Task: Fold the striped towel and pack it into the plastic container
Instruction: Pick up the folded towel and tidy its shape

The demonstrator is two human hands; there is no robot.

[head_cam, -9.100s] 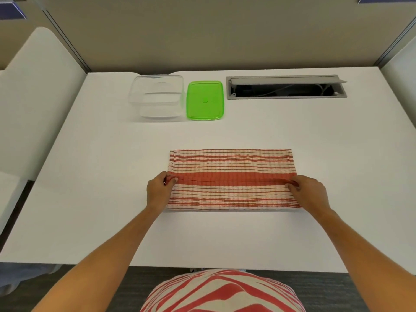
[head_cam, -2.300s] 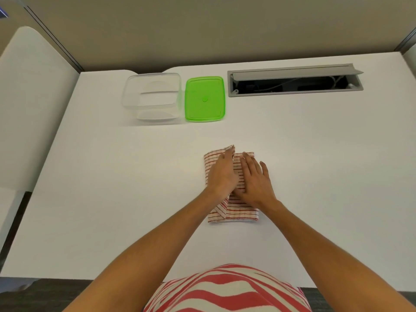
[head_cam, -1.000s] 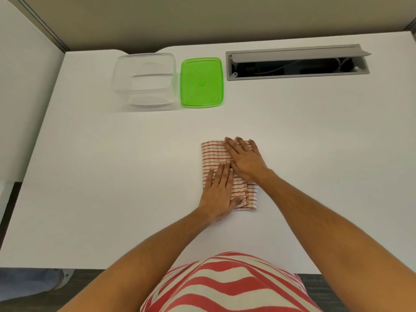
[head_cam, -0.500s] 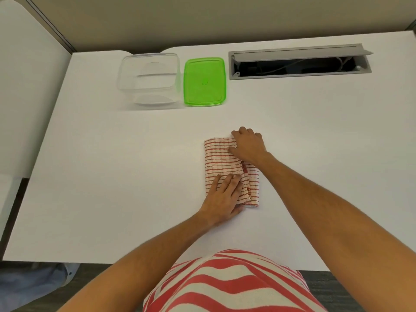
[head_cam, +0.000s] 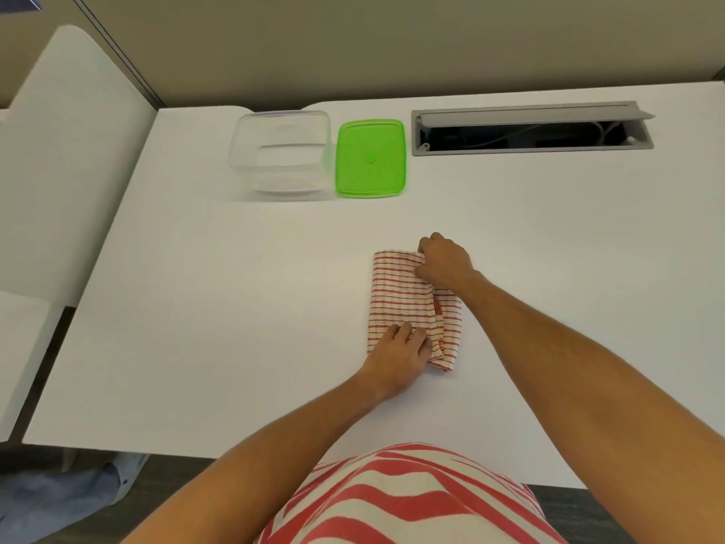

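The red-and-white striped towel (head_cam: 400, 300) lies folded into a small upright rectangle at the middle of the white desk (head_cam: 196, 308). My right hand (head_cam: 445, 261) is curled over its far right corner, fingers pinching the cloth. My left hand (head_cam: 398, 355) grips the towel's near edge, fingers bent onto the top layer. The clear plastic container (head_cam: 280, 155) stands open and empty at the back left. Its green lid (head_cam: 370, 159) lies flat just to the right of it.
A grey cable hatch (head_cam: 529, 129) is open in the desk at the back right, with wires inside. A white partition panel (head_cam: 59, 151) borders the left side. A beige wall runs behind the desk.
The towel went from a long strip to a small rectangle. In the last second both hands went from flat on the cloth to curled around its far corner and near edge.
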